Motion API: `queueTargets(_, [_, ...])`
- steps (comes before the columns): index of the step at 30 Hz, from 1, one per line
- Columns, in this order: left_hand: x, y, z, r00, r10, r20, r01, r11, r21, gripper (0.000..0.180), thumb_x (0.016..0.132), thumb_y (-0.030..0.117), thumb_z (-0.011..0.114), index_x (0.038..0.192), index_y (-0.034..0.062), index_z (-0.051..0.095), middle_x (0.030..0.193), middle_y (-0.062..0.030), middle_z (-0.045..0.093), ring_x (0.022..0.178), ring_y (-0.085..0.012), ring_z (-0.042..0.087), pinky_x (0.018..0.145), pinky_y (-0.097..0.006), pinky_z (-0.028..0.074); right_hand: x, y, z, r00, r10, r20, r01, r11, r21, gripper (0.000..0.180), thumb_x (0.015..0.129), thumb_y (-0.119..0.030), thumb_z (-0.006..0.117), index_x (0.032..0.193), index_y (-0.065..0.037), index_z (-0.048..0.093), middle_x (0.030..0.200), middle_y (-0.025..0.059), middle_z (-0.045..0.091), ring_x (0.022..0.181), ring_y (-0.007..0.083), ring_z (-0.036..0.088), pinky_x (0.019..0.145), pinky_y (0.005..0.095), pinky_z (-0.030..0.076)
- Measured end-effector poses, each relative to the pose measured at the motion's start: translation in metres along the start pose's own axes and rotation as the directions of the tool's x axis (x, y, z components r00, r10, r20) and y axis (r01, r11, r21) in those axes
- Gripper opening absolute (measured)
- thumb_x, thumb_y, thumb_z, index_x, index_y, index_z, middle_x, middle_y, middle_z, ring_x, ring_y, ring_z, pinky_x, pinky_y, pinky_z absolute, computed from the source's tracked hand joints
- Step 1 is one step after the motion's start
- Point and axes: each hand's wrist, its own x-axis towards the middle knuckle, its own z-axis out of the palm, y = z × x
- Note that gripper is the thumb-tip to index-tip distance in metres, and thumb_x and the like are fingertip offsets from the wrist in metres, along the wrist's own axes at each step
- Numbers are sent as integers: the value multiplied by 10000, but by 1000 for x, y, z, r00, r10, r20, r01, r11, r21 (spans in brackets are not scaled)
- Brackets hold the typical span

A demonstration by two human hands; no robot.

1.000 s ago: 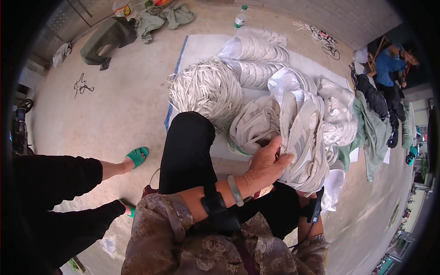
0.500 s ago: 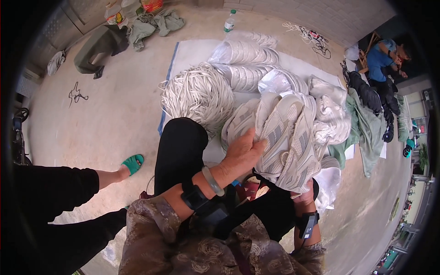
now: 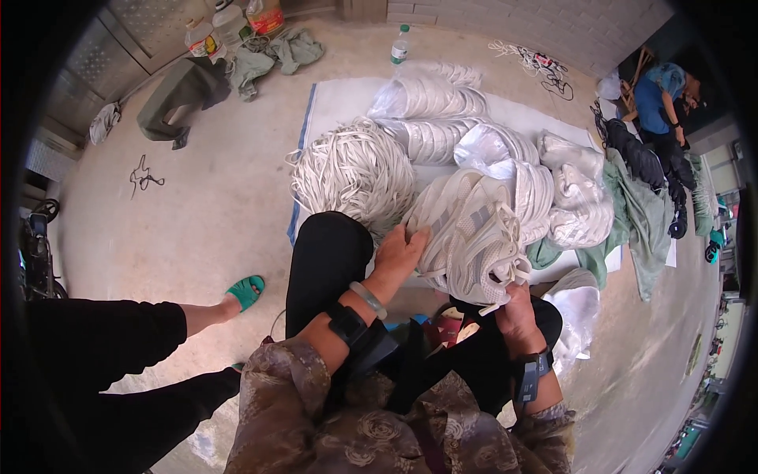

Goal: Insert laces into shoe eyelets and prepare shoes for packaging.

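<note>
Several white-and-grey mesh shoe uppers (image 3: 466,229) lie stacked together over my knees, overlapping one another. My left hand (image 3: 401,253) is closed on the left edge of the stack, thumb on top. At the near right end, my right hand (image 3: 517,316) grips the lower edge of the uppers, its fingers partly hidden beneath. A small pale strip, perhaps a lace end, sticks out beside that hand. Just beyond my left knee sits a large tangled heap of white shoelaces (image 3: 351,170).
More bundled uppers (image 3: 438,99), some in clear plastic, rest on a white sheet (image 3: 335,99). Green cloth (image 3: 639,213) and black bundles (image 3: 632,154) lie at the right. A bottle (image 3: 400,45) stands behind. One person (image 3: 659,99) is at far right; another's slippered foot (image 3: 249,292) is left.
The stack of uppers has tipped lower and its near end has shifted left. My left hand has slid to its outer edge; my right hand has come further into view. The far-right person bends lower.
</note>
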Motion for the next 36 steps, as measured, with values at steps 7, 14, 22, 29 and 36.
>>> queueTargets(7, [-11, 10, -6, 1000, 6, 25, -3, 994, -111, 507, 806, 426, 596, 1009, -34, 533, 846, -120, 598, 784, -176, 556, 711, -287, 437, 0, 3, -12, 1000, 15, -10, -13, 985, 172, 464, 762, 32, 551, 1210, -19, 440, 1112, 97, 552, 990, 218, 570, 853, 344, 477])
queueTargets(14, [-9, 5, -5, 994, -20, 106, 53, 947, -316, 446, 816, 348, 621, 1041, -27, 534, 866, -80, 586, 775, -135, 527, 707, -263, 433, -2, 5, -14, 999, -8, 42, 3, 993, 116, 459, 752, 43, 546, 1196, -22, 449, 1113, 97, 555, 993, 226, 571, 848, 350, 481])
queueTargets(22, [-6, -1, -1, 999, 11, 44, 3, 950, -313, 464, 795, 355, 635, 1007, -44, 526, 844, -91, 591, 747, -140, 534, 679, -270, 436, -1, 5, -9, 1000, -15, 0, 15, 989, 147, 431, 767, 47, 529, 1185, -35, 458, 1097, 97, 556, 974, 231, 583, 822, 353, 502])
queueTargets(29, [-10, 12, -9, 990, -80, 113, 116, 926, -359, 464, 781, 333, 660, 1023, -40, 525, 903, -94, 594, 805, -139, 545, 712, -269, 439, 0, 1, -8, 999, 7, 44, -13, 990, 138, 506, 745, 57, 522, 1231, -34, 417, 1138, 110, 539, 1015, 250, 564, 867, 378, 478])
queueTargets(36, [-8, 6, -13, 949, -138, 282, 229, 920, -319, 561, 773, 445, 640, 1116, 19, 514, 1020, -61, 556, 931, -166, 510, 753, -325, 428, -1, 6, -17, 999, 31, 7, -32, 984, 173, 520, 730, 54, 499, 1234, -41, 413, 1141, 111, 536, 1020, 261, 557, 882, 386, 466])
